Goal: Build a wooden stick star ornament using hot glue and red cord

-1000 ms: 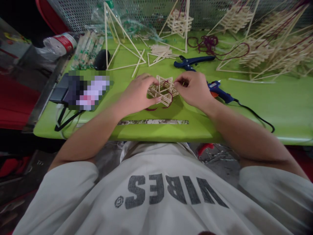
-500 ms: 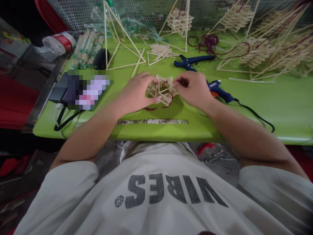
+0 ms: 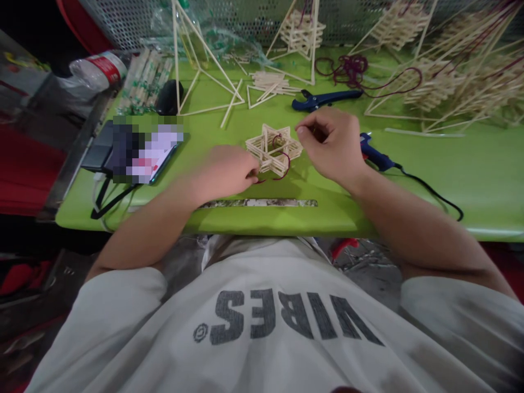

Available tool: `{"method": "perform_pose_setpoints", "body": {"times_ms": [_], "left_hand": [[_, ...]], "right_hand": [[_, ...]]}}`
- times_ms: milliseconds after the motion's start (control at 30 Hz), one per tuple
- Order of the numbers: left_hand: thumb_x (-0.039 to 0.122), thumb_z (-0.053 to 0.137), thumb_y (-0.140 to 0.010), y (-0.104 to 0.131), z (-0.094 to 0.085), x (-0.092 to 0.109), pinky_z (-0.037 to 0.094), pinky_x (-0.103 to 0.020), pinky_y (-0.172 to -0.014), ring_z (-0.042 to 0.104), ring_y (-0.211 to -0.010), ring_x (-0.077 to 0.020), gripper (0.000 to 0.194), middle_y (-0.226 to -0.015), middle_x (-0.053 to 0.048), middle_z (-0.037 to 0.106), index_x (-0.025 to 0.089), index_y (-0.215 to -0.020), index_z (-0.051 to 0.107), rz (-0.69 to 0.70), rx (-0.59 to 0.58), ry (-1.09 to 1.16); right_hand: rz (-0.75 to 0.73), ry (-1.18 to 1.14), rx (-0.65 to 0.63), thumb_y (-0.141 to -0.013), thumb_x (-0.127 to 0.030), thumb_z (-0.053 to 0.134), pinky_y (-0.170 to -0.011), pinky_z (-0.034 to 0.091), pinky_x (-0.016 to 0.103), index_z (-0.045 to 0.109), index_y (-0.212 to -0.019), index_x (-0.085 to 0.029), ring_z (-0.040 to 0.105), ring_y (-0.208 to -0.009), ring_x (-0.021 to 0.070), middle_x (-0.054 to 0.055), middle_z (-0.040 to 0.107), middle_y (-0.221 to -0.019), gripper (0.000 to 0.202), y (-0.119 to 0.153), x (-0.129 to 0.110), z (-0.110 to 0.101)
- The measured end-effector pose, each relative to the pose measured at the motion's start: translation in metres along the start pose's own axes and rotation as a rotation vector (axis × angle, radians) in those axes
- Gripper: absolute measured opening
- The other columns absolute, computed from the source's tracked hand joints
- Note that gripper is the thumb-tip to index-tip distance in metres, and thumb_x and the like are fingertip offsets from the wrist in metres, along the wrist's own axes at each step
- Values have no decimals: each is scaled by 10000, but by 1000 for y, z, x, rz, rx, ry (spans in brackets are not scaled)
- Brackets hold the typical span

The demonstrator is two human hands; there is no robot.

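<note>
A star-shaped frame of stacked thin wooden sticks [image 3: 273,158] lies on the green surface between my hands. Dark red string [image 3: 288,164] loops through its middle and trails out at the front left. My left hand [image 3: 225,172], slightly blurred, is at the star's lower left, its fingertips pinched at the loose string end. On the other side, my right hand [image 3: 333,144] hovers just off the star's upper right point. Its thumb and forefinger are pressed together; whatever is between them is too small to make out.
Behind my hands lie a blue cutter [image 3: 323,100], loose sticks [image 3: 270,84] and a tangle of string [image 3: 347,71]. A blue glue gun [image 3: 374,154] rests right of my right hand. Stick pyramids [image 3: 208,71] stand at the back. A ruler-like strip [image 3: 262,202] lies near the front edge.
My left hand has let go of the star and moved down to the string end. My right hand has drawn back slightly rightward from the star, still pinched.
</note>
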State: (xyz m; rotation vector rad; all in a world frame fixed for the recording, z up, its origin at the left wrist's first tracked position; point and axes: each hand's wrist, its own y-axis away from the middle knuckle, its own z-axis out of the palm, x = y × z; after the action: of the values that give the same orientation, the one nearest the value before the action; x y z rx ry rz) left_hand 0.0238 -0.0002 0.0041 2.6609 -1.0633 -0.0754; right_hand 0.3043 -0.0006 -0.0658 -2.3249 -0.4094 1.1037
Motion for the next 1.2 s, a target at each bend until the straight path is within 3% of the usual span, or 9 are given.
{"method": "perform_pose_setpoints", "body": {"times_ms": [133, 300, 400, 567, 700, 833, 967, 1200], "left_hand": [[196, 610, -1052, 0, 3, 7, 361, -401, -743, 694, -796, -248, 352, -1009, -82, 909, 254, -1079, 956, 48, 8, -15], [307, 696, -1079, 2, 3, 2, 293, -386, -703, 589, -687, -210, 258, -861, -65, 830, 238, -916, 884, 32, 7, -8], [244, 661, -1099, 1, 3, 4, 302, -383, -716, 570, -702, -209, 278, -913, -64, 843, 235, -951, 896, 35, 6, -3], [153, 706, -1031, 4, 1, 5, 265, -380, -672, 375, -616, -162, 236, -726, -12, 690, 219, -818, 786, 66, 18, 35], [169, 750, -1005, 10, -4, 1, 309, -349, -689, 531, -687, -172, 134, -781, -6, 761, 225, -897, 805, 129, 73, 194], [137, 671, -1016, 14, -7, -3, 372, -339, -738, 618, -741, -179, 187, -819, -1, 805, 231, -950, 818, 171, 85, 322], [204, 648, -1043, 12, -6, -8, 426, -328, -758, 658, -761, -172, 151, -895, 1, 830, 232, -1008, 792, 249, 115, 442], [305, 629, -1100, 12, -12, -12, 433, -340, -751, 674, -751, -182, 120, -900, 6, 820, 244, -1051, 720, 187, 94, 475]], "right_hand": [[-57, -3, -10, -1088, -373, 830, -724, 583, 463, 787, -899, -301, 639, -702, 241, 52, 739, -827, 206, 2, -7, -1], [-101, -54, -37, -1123, -437, 807, -704, 570, 468, 794, -915, -313, 640, -702, 245, 61, 751, -855, 243, 5, -16, -5], [-168, -56, -72, -1136, -382, 770, -712, 551, 460, 826, -972, -314, 672, -726, 249, 57, 779, -883, 186, 12, -24, -6], [-381, 116, -311, -1135, -277, 701, -701, 448, 406, 852, -1090, -258, 735, -772, 232, 45, 866, -928, 159, 35, -44, -2], [-313, 192, -511, -1139, -336, 743, -712, 410, 383, 854, -1296, -215, 763, -800, 247, 59, 891, -931, 228, 53, -56, 5], [-290, 193, -457, -1181, -288, 636, -724, 404, 386, 846, -1181, -202, 763, -814, 247, 91, 896, -955, 227, 58, -56, 9], [-292, 141, -431, -1167, -265, 617, -748, 437, 368, 828, -1119, -210, 731, -802, 230, 74, 870, -933, 223, 50, -49, 7], [-305, 68, -408, -988, -197, 651, -720, 429, 344, 721, -994, -230, 663, -715, 188, 21, 783, -838, 78, 36, -43, 1]]}}
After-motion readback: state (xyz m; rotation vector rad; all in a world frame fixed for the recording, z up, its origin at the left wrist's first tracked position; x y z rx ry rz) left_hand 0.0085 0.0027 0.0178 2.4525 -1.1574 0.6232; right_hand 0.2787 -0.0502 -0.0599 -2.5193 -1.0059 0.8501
